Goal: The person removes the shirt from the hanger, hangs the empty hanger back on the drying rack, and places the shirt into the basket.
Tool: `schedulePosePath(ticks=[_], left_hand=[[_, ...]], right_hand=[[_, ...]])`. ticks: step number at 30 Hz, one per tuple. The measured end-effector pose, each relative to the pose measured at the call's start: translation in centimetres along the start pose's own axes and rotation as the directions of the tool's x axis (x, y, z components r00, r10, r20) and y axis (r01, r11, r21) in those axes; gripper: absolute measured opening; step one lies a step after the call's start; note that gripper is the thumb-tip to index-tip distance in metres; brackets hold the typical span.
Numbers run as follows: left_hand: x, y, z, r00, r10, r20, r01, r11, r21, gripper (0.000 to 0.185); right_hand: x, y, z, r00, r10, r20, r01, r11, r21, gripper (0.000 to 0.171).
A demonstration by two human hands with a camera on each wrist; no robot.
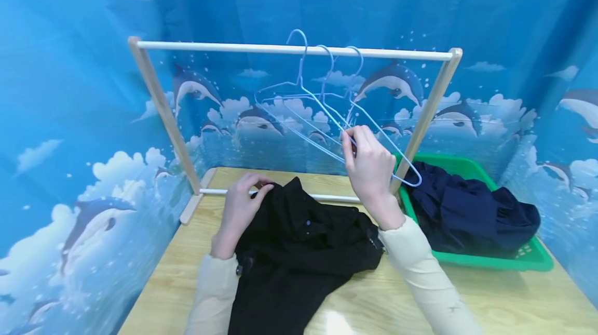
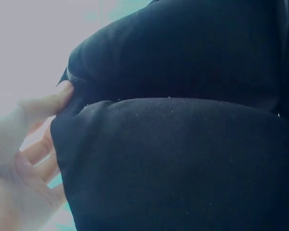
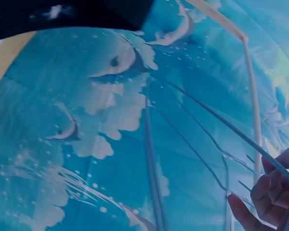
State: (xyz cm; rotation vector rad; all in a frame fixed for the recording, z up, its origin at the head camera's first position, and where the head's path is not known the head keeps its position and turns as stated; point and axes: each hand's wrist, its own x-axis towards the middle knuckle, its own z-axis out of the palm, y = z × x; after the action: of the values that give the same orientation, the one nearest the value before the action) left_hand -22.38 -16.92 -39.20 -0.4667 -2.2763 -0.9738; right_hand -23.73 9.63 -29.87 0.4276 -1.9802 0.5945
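- a person's right hand (image 1: 371,169) pinches the lower wire of a pale blue wire hanger (image 1: 327,111), fingers closed on it; the hanger's hook remains over the white rail of the wooden tabletop rack (image 1: 224,47).
- the left hand (image 1: 240,208) grips the edge of a crumpled black garment (image 1: 299,252) on the light wooden table (image 1: 374,304).
- nothing hangs yet: three hangers are bare, and a dark navy garment (image 1: 467,210) waits in the green plastic basket (image 1: 532,259).
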Motion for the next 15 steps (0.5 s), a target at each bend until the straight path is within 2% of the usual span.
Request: schedulePosePath(ticks=[6,10,15], left_hand=[[0.0,0.2,0.3,1.0,0.014,0.001,-0.014,1.0,-0.019,0.012],[0.0,0.1,0.3,1.0,0.023,-0.004,-0.023,1.0,-0.019,0.012],[0.1,0.3,0.4,1.0,0.018,0.004,-0.018,1.0,-0.02,0.012]], right_hand=[[-1.0,0.4,0.5,0.999,-0.035,0.042,0.036,0.999,-0.016,0.02],[-1.2,0.4,-0.1,0.997,-0.037,0.067,0.038,0.999,-0.011,0.023],[-2.4,0.9,-1.3,0.997,-0.014,0.076,0.012,1.0,0.026,0.018]])
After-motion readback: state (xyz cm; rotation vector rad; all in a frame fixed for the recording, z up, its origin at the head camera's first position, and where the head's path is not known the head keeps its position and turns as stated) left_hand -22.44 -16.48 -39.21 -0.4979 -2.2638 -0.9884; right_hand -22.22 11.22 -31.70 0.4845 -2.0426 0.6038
